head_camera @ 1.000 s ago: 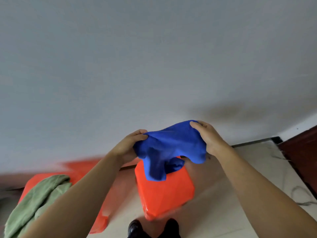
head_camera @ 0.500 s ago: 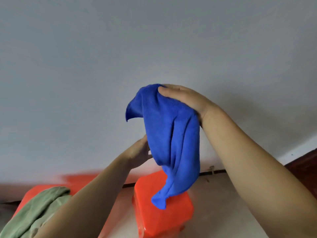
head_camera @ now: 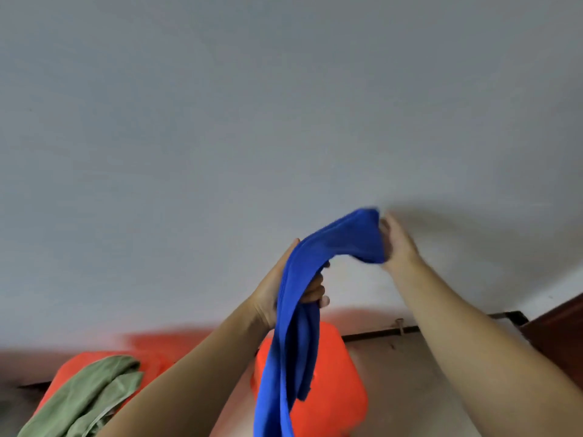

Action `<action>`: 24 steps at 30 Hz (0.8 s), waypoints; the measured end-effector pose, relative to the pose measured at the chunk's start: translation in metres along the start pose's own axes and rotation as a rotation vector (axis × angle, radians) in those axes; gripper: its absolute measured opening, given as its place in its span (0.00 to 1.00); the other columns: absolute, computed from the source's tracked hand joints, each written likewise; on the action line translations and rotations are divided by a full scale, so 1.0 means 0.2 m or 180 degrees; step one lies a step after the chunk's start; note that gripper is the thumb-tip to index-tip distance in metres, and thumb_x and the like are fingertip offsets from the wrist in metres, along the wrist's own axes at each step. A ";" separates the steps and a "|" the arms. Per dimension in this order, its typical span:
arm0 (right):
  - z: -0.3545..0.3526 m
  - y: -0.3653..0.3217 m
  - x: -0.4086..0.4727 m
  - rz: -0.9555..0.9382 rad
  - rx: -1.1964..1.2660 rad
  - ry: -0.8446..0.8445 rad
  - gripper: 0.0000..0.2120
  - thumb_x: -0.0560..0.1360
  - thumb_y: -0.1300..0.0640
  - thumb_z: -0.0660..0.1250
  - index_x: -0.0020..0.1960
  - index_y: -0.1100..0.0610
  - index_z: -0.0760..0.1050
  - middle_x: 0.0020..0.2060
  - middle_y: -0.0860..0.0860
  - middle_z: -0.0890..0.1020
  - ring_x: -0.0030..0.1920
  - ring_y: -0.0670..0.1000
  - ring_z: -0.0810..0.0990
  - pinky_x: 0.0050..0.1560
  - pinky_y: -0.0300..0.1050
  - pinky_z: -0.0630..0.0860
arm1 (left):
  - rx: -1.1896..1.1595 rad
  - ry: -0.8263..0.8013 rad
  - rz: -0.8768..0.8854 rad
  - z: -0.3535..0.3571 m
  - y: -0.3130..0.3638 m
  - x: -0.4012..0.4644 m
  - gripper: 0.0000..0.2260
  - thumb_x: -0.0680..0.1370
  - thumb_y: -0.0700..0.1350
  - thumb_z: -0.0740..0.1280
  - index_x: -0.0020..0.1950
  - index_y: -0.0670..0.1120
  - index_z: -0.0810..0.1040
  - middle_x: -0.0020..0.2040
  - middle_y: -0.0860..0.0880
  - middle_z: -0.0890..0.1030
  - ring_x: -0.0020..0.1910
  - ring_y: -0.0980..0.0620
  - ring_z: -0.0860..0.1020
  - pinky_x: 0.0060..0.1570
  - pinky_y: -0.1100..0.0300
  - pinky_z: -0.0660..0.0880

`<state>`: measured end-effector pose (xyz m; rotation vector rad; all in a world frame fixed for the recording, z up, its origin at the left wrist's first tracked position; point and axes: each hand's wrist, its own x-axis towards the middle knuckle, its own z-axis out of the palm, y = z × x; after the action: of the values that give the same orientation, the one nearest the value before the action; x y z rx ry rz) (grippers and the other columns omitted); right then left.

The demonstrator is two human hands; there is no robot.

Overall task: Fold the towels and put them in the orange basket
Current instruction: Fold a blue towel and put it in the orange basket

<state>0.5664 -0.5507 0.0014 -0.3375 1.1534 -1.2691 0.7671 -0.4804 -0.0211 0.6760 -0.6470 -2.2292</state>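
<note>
Plain grey-white wall (head_camera: 252, 121) across most of view, soft shadow at right. Dark baseboard strip (head_camera: 378, 333) along its foot. Pale floor (head_camera: 410, 389) below. Dark reddish-brown wooden panel (head_camera: 558, 335) at right edge. Light diffuse, even.

Pale floor (head_camera: 410, 389), orange basket (head_camera: 334, 389) standing on it, second orange basket (head_camera: 63, 370) holding green towel (head_camera: 85, 402)
</note>
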 end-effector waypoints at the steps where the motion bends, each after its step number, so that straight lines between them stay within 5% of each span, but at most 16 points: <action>1: -0.04 0.12 0.00 0.0360 -0.0381 0.0092 0.18 0.80 0.48 0.53 0.45 0.59 0.74 0.35 0.56 0.83 0.34 0.54 0.83 0.36 0.46 0.79 | -0.0143 0.0105 0.0072 0.02 0.01 0.02 0.21 0.77 0.57 0.61 0.30 0.45 0.72 0.19 0.52 0.65 0.19 0.54 0.64 0.29 0.60 0.71; 3: -0.10 0.35 -0.03 0.1046 -0.1303 0.0027 0.19 0.79 0.44 0.56 0.54 0.60 0.70 0.47 0.61 0.80 0.44 0.57 0.81 0.47 0.56 0.76 | -0.0208 0.0644 0.0084 0.01 0.02 0.06 0.16 0.77 0.50 0.63 0.30 0.46 0.72 0.22 0.49 0.70 0.21 0.52 0.69 0.27 0.60 0.71; 5: -0.10 0.50 -0.08 0.1466 -0.1562 -0.0304 0.25 0.78 0.40 0.56 0.61 0.61 0.69 0.48 0.61 0.80 0.47 0.58 0.81 0.53 0.58 0.74 | 0.0197 0.1450 0.0191 -0.02 0.01 0.10 0.10 0.75 0.49 0.66 0.36 0.46 0.75 0.29 0.47 0.76 0.27 0.50 0.76 0.32 0.60 0.74; 9: 0.00 0.56 -0.16 0.1009 -0.1374 -0.0863 0.24 0.79 0.39 0.53 0.55 0.56 0.77 0.43 0.53 0.83 0.48 0.54 0.81 0.47 0.52 0.79 | 0.0331 0.2189 0.0197 -0.06 -0.04 0.13 0.13 0.79 0.51 0.59 0.50 0.43 0.78 0.50 0.43 0.81 0.46 0.50 0.78 0.43 0.56 0.74; 12: 0.05 0.60 -0.18 0.0232 -0.2322 -0.0985 0.17 0.75 0.42 0.61 0.51 0.54 0.79 0.44 0.49 0.83 0.48 0.51 0.81 0.50 0.53 0.79 | 0.0483 0.2210 0.0148 -0.09 -0.04 0.15 0.14 0.80 0.49 0.58 0.58 0.42 0.75 0.53 0.44 0.76 0.52 0.48 0.74 0.50 0.54 0.70; 15: 0.06 0.61 -0.13 -0.0606 -0.2879 -0.0524 0.14 0.69 0.50 0.62 0.40 0.62 0.74 0.35 0.55 0.76 0.40 0.52 0.75 0.48 0.61 0.78 | 0.0822 0.1758 0.0150 -0.13 0.00 0.13 0.09 0.79 0.40 0.55 0.48 0.39 0.73 0.46 0.44 0.76 0.44 0.49 0.75 0.43 0.59 0.72; 19: 0.05 0.48 -0.07 -0.0801 -0.2297 -0.0217 0.10 0.76 0.57 0.62 0.38 0.55 0.77 0.39 0.58 0.81 0.42 0.53 0.77 0.44 0.51 0.74 | 0.0896 0.0725 0.0036 -0.25 0.11 0.05 0.07 0.76 0.36 0.57 0.50 0.38 0.73 0.44 0.42 0.78 0.44 0.46 0.78 0.39 0.58 0.77; 22: 0.01 0.33 -0.01 -0.0706 -0.1643 0.0126 0.11 0.76 0.56 0.61 0.42 0.57 0.81 0.43 0.58 0.82 0.46 0.57 0.80 0.47 0.52 0.76 | 0.0861 0.1105 0.0038 -0.34 0.17 -0.01 0.07 0.79 0.41 0.61 0.53 0.39 0.73 0.48 0.42 0.80 0.47 0.47 0.79 0.45 0.56 0.77; 24: -0.03 0.22 0.02 -0.0633 -0.1193 0.0405 0.09 0.77 0.56 0.62 0.43 0.58 0.79 0.40 0.55 0.80 0.41 0.54 0.78 0.40 0.46 0.74 | 0.0823 0.1424 0.0091 -0.37 0.22 -0.04 0.10 0.78 0.44 0.63 0.55 0.40 0.77 0.47 0.42 0.83 0.49 0.47 0.80 0.47 0.55 0.76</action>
<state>0.5860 -0.5374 -0.0353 -0.6701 1.4991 -1.2552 0.8391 -0.5206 -0.0475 1.2414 -0.7099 -1.8896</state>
